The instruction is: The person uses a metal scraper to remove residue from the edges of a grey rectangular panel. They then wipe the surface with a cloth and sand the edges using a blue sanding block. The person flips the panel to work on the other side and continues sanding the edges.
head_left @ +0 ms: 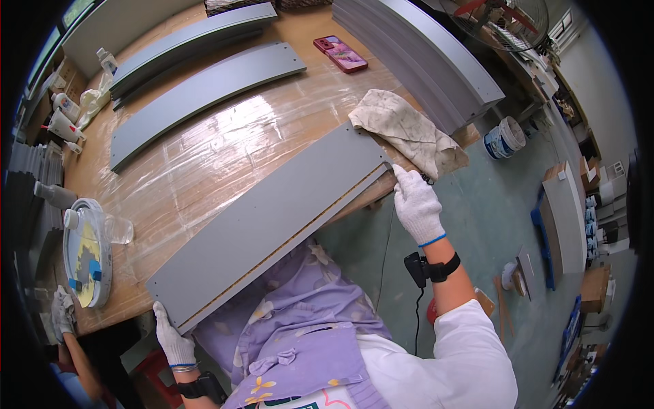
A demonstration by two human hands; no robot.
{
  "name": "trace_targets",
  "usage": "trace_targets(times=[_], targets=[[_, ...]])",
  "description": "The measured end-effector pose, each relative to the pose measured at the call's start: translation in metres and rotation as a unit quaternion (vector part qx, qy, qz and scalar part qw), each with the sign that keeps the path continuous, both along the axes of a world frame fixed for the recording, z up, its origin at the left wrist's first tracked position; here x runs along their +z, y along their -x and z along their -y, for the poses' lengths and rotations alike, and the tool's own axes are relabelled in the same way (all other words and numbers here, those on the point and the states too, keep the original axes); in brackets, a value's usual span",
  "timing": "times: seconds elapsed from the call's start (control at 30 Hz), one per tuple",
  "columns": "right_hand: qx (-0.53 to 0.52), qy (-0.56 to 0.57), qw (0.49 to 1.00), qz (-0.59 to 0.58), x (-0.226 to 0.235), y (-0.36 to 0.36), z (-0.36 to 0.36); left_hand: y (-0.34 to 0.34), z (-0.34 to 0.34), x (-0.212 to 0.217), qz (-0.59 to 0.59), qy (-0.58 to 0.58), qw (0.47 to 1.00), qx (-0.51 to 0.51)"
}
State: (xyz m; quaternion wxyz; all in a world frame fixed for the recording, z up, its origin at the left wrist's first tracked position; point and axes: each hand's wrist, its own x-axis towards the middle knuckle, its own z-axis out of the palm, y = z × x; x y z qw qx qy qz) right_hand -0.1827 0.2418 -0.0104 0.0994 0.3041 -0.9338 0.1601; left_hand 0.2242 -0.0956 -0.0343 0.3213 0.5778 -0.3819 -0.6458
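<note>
Head view: the gloved left hand (172, 337) grips the near corner of a long grey panel (272, 221) lying across the counter (204, 157). The gloved right hand (417, 204) clasps the panel's far corner, just beside a crumpled cloth (409, 133). Beyond the cloth lies a pink phone (340, 54); left of the left hand sits a round tray (87, 252).

Left hand (174, 341), white-gloved, grips the near-left corner of the grey panel (272, 221), wrist strapped with a dark band. Right hand (417, 204), also gloved, closes at the panel's far-right corner, forearm bare, wrist banded.
</note>
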Motion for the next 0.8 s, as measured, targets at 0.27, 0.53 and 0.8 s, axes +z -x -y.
trace_targets(times=[0.27, 0.53, 0.8], targets=[[0.001, -0.007, 1.000, 0.017, 0.005, 0.000, 0.004, -0.004, 0.004, -0.002, -0.016, -0.002, 0.999, -0.029], [-0.009, -0.015, 1.000, -0.021, -0.002, 0.007, -0.002, 0.001, 0.004, -0.001, -0.011, -0.006, 0.999, -0.032], [-0.007, 0.044, 0.998, -0.054, 0.005, 0.008, 0.027, 0.003, -0.003, 0.006, -0.016, 0.003, 1.000, -0.010]])
